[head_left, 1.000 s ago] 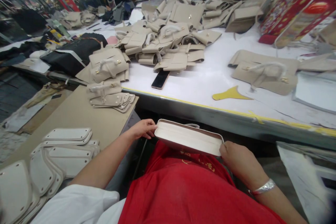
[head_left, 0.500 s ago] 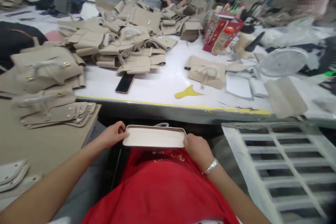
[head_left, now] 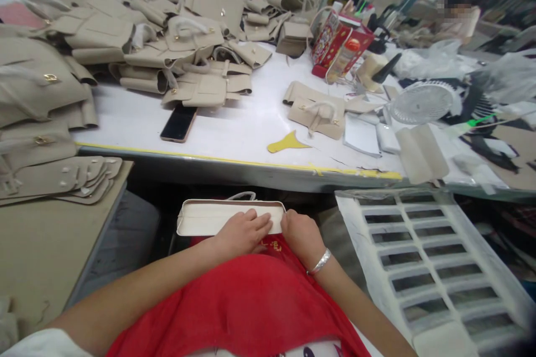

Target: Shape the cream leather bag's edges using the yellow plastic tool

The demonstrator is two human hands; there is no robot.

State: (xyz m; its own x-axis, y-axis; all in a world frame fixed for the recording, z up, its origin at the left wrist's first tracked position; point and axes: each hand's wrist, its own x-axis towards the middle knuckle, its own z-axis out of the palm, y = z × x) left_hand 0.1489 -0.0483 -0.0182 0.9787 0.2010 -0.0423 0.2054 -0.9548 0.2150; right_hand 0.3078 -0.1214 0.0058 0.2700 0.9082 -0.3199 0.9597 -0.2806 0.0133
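A cream-white oblong bag panel [head_left: 205,216] with a raised rim lies across my lap, over my red apron [head_left: 251,301]. My left hand [head_left: 243,231] rests flat on its right half, fingers spread toward the right end. My right hand [head_left: 300,236], a silver bracelet on its wrist, grips the panel's right end. A thin loop of handle [head_left: 242,196] shows behind the panel's far edge.
The white worktable [head_left: 251,122] ahead bears heaps of beige bag parts [head_left: 184,50], a black phone [head_left: 179,122], a yellow template [head_left: 287,143], a red box [head_left: 341,44] and a small fan [head_left: 421,101]. Beige flaps [head_left: 62,178] lie on the left side table. A white slatted rack [head_left: 422,256] stands right. A person works at the far side.
My left hand has slid from the panel's left end onto its right half, beside my right hand. The view has swung right and down.
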